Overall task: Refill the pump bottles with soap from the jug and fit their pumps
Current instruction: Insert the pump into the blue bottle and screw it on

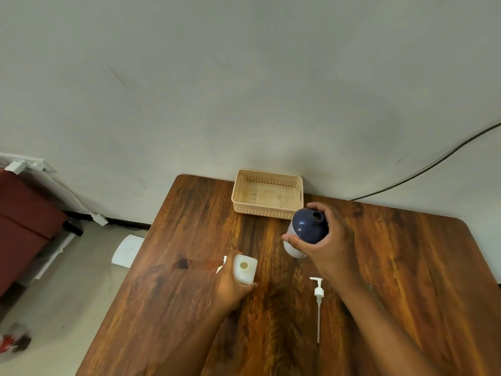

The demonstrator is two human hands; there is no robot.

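Observation:
My right hand (329, 240) grips a bottle with a dark blue top and white body (306, 229), its neck open and without a pump, just in front of the basket. A small white square bottle (245, 268) with an open mouth is held by my left hand (230, 286), which is blurred. One white pump with a long tube (318, 297) lies on the table between my forearms. Another white pump (222, 264) pokes out just left of the square bottle, mostly hidden. No jug is in view.
A beige perforated plastic basket (267, 194) sits at the far edge of the wooden table (406, 267), against the wall. A black cable (433, 164) runs along the wall at right. The floor at left holds paper and red furniture.

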